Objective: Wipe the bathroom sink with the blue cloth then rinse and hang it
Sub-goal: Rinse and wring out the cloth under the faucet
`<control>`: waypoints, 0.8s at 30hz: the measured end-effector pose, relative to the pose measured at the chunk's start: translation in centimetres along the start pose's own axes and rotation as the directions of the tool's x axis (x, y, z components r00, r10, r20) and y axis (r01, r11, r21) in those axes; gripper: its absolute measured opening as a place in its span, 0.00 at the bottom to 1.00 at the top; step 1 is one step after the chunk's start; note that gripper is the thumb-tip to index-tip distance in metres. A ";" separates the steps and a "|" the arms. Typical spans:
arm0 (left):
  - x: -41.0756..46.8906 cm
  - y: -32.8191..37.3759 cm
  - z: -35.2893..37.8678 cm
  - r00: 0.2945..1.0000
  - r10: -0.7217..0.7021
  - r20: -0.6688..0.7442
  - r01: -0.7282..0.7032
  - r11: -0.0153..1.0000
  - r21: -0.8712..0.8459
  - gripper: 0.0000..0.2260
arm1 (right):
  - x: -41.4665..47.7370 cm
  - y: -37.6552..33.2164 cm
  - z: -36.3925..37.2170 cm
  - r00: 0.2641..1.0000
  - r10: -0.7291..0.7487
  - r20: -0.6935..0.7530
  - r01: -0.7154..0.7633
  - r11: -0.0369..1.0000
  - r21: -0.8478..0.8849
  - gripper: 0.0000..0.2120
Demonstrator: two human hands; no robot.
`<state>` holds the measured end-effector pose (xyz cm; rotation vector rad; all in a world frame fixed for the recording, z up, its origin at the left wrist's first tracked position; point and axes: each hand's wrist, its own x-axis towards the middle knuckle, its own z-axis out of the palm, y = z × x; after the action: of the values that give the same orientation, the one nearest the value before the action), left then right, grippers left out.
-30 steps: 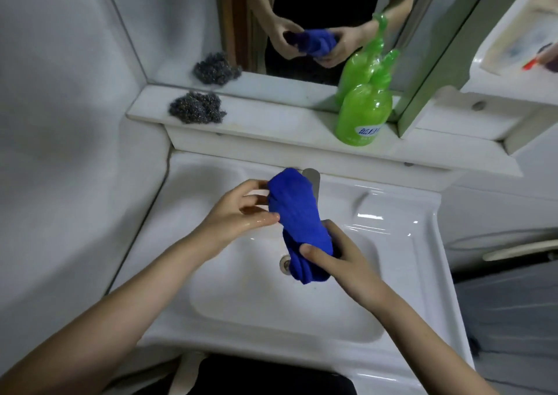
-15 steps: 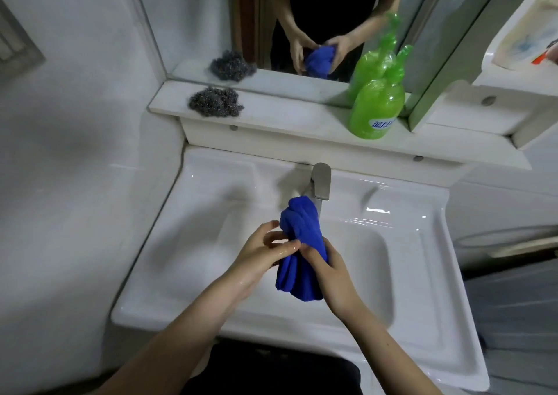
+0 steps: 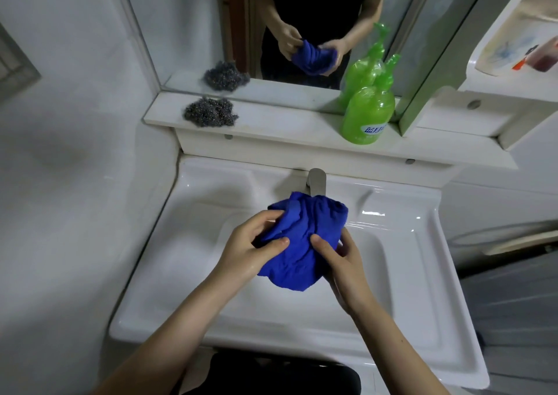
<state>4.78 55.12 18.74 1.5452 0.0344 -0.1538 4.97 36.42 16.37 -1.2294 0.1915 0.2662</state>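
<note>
The blue cloth (image 3: 302, 243), a tight twist before, now bunches wide over the sink (image 3: 193, 243), my left hand (image 3: 250, 252) and right hand (image 3: 344, 265) both gripping it. One tap (image 3: 316, 180), one green bottle (image 3: 367, 114), one scourer (image 3: 210, 112).

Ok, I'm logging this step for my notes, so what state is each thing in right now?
left hand, grips the blue cloth.
right hand, grips it too.
blue cloth, bunched, held above the sink.
sink, drain hidden by the cloth.
faucet, no water seen running.
green bottle, upright on the shelf.
steel scourer, lying on the shelf.
</note>
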 end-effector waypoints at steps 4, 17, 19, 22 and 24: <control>0.0 -1.0 -0.3 0.961 -0.267 -0.077 0.243 0.942 -0.230 0.25 | -0.1 1.0 -0.5 0.988 0.097 0.117 -0.124 0.959 0.253 0.20; 1.0 -5.1 1.0 0.846 -0.532 0.044 0.504 0.768 -0.395 0.09 | -0.3 3.9 -1.3 0.935 0.097 -0.342 -0.269 0.821 -0.504 0.19; 1.0 -4.2 1.4 0.887 -0.459 -0.042 0.421 0.844 -0.331 0.07 | -0.9 3.2 -0.4 0.971 0.000 -0.239 -0.102 0.905 -0.413 0.09; 0.9 -2.9 2.0 0.949 -0.311 -0.059 0.295 0.937 -0.186 0.05 | -1.5 1.8 1.2 0.989 0.148 0.015 -0.146 0.985 -0.093 0.12; 0.9 -2.6 2.5 0.965 -0.258 -0.039 0.253 0.963 -0.089 0.05 | -1.4 1.6 1.8 0.981 0.163 0.101 -0.164 0.987 -0.001 0.18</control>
<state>5.19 52.55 16.11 1.4565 0.2783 -0.3143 3.19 38.45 15.89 -1.1913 0.2062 0.4688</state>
